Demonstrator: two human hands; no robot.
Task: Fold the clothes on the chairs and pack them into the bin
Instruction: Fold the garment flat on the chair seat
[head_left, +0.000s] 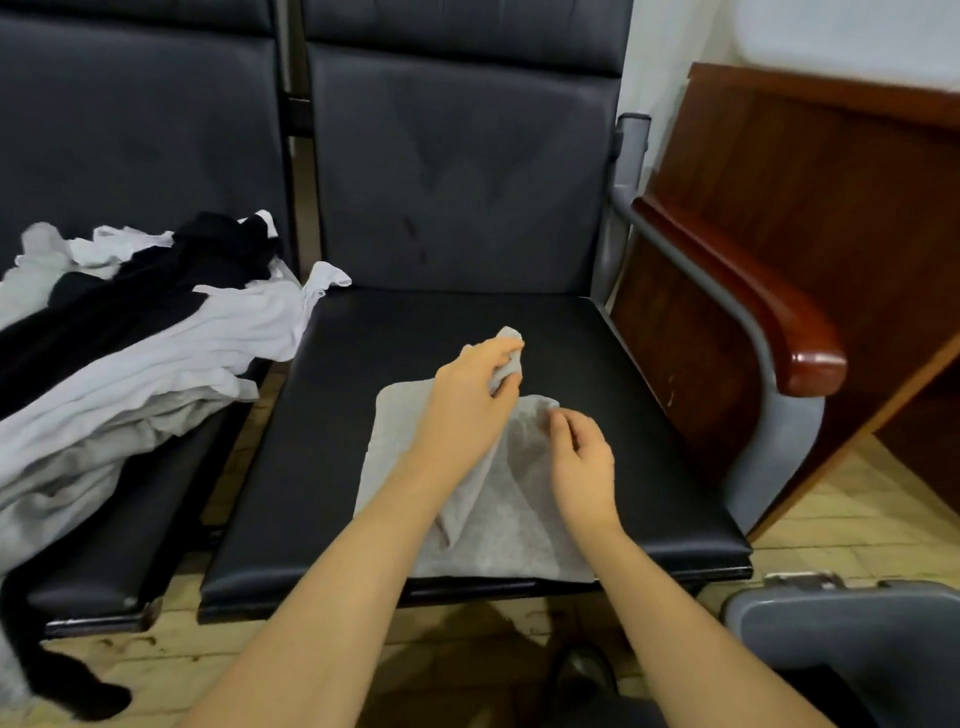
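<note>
A small grey garment (511, 530) lies spread on the black seat of the right chair (415, 332). My left hand (467, 400) pinches one corner of it and lifts that corner up off the seat. My right hand (582, 462) hovers just right of the raised fold, fingers loosely curled, touching the cloth's upper edge. A heap of white, grey and black clothes (130, 332) covers the left chair's seat and hangs over its front. The grey bin (852, 623) stands at the lower right, only its rim and part of its wall showing.
A wooden armrest (769, 312) on a grey metal frame bounds the right chair. Behind it stands a brown wooden panel (810, 171). Tiled floor shows below the seats, with a dark shoe (582, 675) near the bottom.
</note>
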